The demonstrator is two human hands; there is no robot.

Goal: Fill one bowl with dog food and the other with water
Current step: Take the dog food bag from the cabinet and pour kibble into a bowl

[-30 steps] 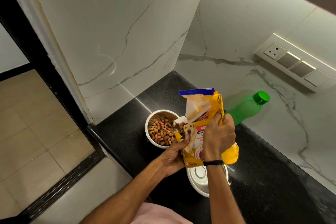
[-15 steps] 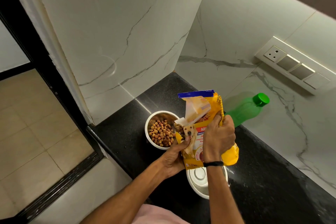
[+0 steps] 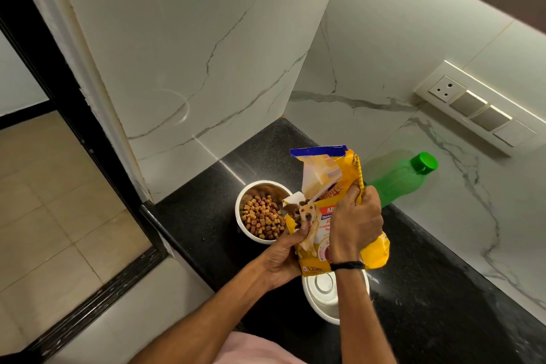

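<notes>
Two bare hands are wrapped around a yellow dog-food bag with a blue top strip [image 3: 331, 210], which is held above the black speckled stone countertop [image 3: 443, 289]. The bag's long axis is kept close to upright, and its torn mouth is turned to the left, over a round steel bowl with a white outer wall [image 3: 260, 211] that is partly filled with brown kibble [image 3: 263, 219]. The left hand [image 3: 283, 257] is closed on the bag's lower left edge, and the right hand [image 3: 354, 224] is closed on its right seam. A second white bowl [image 3: 328, 295], seemingly empty, is seen just below the bag. A green plastic bottle with a green cap [image 3: 404, 174] is seen behind the bag, by the marble wall [image 3: 384, 68]. Compared with the frame half a second earlier, little change is noted: the same grip and bag tilt are kept.
</notes>
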